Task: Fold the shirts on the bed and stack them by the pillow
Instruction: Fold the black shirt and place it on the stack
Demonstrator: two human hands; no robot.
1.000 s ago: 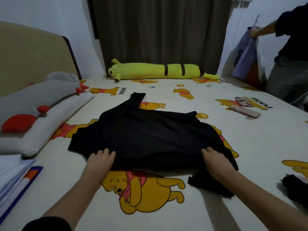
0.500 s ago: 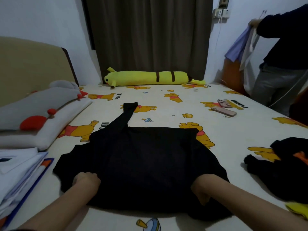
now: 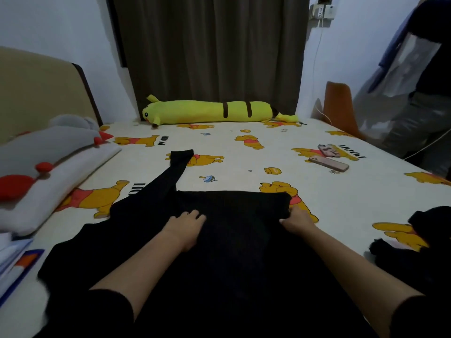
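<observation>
Left hand (image 3: 185, 228) presses flat on the black shirt (image 3: 231, 240), anchoring it; right hand (image 3: 296, 219) pinches its edge to fold.

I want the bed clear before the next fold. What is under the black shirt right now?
Under the black shirt only the printed bed sheet shows, around its edges. The left hand rests on top. Anything beneath its middle is covered.

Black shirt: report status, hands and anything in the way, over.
Left hand flat on black shirt; right hand grips its right edge. One sleeve still stretched out. Two phones beyond, not in the way.
</observation>
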